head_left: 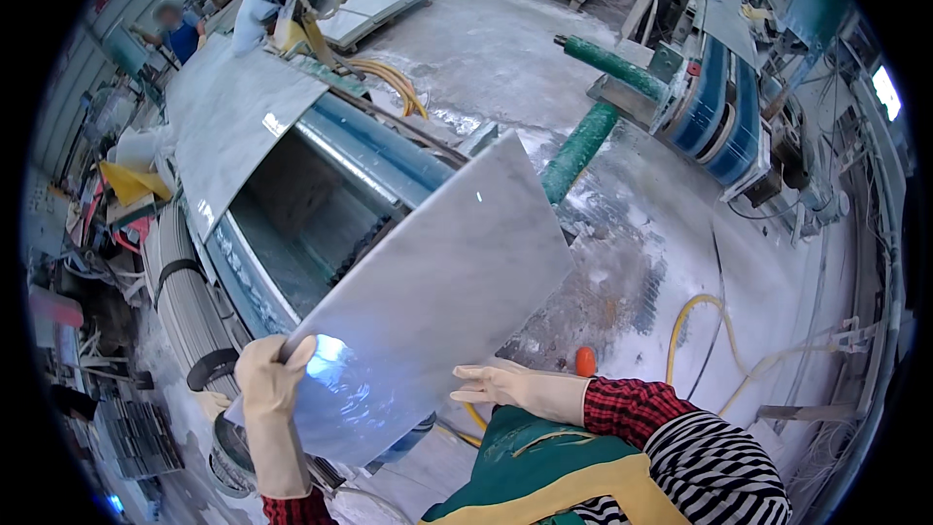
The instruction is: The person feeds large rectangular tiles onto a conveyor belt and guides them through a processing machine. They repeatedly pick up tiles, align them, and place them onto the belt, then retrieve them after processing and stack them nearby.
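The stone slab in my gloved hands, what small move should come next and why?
Probably slide the right hand further under the stone slab. It only touches the near edge with flat fingers, while the left hand grips the lower corner, and the slab hangs tilted above the conveyor.

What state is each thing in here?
stone slab: lifted, tilted, gripped at its near edge
left hand: gloved, fingers closed on the slab's corner
right hand: gloved, flat under the slab's edge
second slab: lying on the machine
yellow hose: loose on the wet floor
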Motion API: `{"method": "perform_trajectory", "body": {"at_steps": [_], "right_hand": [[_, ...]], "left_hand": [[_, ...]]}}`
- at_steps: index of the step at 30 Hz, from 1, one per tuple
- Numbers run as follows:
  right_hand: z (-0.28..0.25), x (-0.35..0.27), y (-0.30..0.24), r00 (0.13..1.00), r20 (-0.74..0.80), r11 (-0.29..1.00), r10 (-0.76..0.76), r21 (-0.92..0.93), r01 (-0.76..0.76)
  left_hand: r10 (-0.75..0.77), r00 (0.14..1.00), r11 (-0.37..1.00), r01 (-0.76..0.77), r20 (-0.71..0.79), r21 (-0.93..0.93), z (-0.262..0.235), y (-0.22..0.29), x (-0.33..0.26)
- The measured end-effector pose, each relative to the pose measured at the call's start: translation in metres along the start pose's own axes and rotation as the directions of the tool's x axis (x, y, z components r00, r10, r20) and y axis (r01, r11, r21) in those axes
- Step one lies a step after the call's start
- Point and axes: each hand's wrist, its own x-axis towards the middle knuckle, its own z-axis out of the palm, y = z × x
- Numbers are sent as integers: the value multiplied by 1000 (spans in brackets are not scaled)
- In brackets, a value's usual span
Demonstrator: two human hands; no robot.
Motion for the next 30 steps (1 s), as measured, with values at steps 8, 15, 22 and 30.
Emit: {"method": "perform_trajectory", "body": {"at_steps": [8, 15, 22, 30], "right_hand": [[-72, -44, -99, 886, 139, 872, -442, -167, 461], [-236, -145, -259, 743, -140, 612, -655, -676, 412], [-402, -228, -362, 266, -627, 404, -732, -86, 911], [-590, -320, -391, 153, -902, 704, -404, -200, 682]], "left_hand": [[-32, 971, 974, -23, -237, -226, -11, 99, 46], [-99, 994, 852, 64, -39, -519, 129, 271, 152], [11, 976, 785, 126, 216, -606, 306, 501, 211], [11, 839, 844, 284, 543, -456, 414, 684, 209]]}}
